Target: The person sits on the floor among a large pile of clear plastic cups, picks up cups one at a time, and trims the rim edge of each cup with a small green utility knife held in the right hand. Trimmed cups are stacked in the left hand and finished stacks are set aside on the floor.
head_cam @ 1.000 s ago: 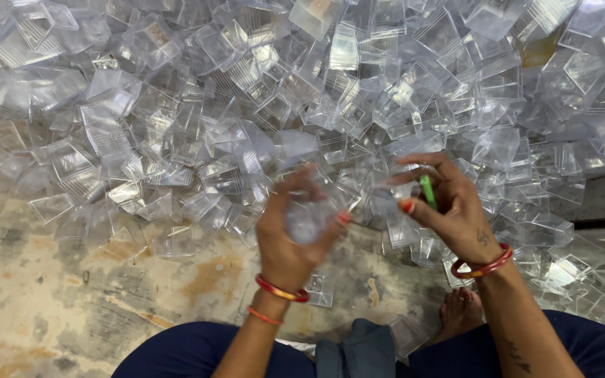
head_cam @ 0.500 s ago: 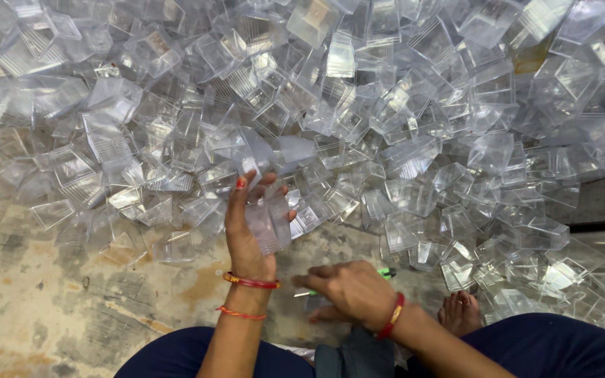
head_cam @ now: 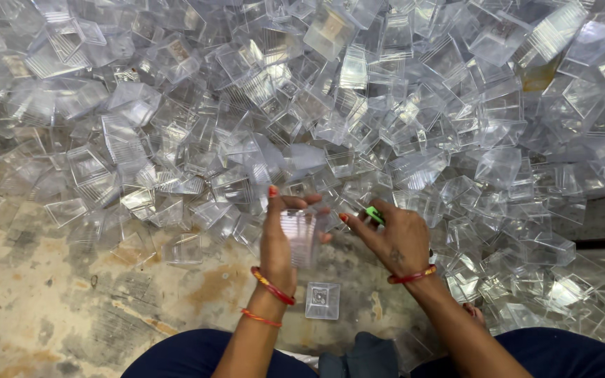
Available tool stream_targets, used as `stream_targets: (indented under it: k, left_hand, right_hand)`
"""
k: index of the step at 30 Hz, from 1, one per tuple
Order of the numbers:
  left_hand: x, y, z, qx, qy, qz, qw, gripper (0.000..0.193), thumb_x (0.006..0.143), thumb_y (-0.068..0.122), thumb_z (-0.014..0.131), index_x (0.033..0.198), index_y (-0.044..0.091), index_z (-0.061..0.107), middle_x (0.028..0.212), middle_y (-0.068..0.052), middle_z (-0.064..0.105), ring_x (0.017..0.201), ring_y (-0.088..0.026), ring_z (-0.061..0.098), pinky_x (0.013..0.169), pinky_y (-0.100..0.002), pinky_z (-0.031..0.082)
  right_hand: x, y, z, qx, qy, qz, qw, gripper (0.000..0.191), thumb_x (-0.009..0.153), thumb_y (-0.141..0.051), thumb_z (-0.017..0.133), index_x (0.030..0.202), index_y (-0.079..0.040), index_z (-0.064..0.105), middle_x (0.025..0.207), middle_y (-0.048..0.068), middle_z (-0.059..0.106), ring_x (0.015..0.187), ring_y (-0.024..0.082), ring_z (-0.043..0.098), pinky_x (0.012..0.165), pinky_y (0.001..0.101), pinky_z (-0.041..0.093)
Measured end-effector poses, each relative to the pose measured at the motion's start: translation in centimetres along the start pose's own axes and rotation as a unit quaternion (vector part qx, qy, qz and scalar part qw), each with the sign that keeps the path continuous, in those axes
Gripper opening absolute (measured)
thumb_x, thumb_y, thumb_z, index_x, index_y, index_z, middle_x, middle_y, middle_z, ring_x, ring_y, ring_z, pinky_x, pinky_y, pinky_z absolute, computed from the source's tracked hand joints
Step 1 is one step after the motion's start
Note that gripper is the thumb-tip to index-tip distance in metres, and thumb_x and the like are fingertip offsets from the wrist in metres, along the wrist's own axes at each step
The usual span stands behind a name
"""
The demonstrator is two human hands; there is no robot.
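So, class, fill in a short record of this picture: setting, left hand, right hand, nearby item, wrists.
Setting: a worn, stained floor with a big heap of clear plastic containers spread across it.
Left hand: the left hand holds a clear plastic container upright in its fingers.
Right hand: the right hand grips a small green tool, close beside that container.
Nearby item: one clear square piece lies flat on the floor below the hands.
Wrists: red bangles on both.
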State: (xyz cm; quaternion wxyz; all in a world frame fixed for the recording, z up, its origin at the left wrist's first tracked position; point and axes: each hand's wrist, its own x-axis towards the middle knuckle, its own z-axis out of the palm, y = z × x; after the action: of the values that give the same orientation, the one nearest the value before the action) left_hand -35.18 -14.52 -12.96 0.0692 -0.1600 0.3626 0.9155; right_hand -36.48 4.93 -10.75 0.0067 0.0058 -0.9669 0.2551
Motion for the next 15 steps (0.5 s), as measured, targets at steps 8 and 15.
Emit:
stream_targets:
  k: [8,15]
  left_hand:
    - [-0.6,-1.2,1.2,0.144,-0.021,-0.043,0.988,0.072,0.093,0.070,0.041,0.115,0.006,0.066,0.118,-0.012,0.072,0.102,-0.022,0.071,0.069,-0.036,0.065]
    - [-0.2,-2.3,1.2,0.316,-0.037,0.064,0.946,0.066,0.103,0.059,0.042,0.133,0.005,0.066,0.119,-0.012,0.076,0.108,-0.018,0.067,0.093,-0.034,0.051]
  right_hand:
    - [0.8,0.6,-1.5,0.159,-0.011,0.041,0.986,0.024,0.086,-0.030,0.075,0.094,-0.008,0.078,0.070,0.006,0.075,0.057,0.014,0.065,0.053,0.0304,0.047]
    - [0.6,0.1,-2.5,0.379,-0.018,-0.026,0.925,0.015,0.092,-0.013,0.072,0.102,-0.003,0.074,0.082,0.002,0.076,0.073,0.004,0.067,0.061,0.0201,0.050]
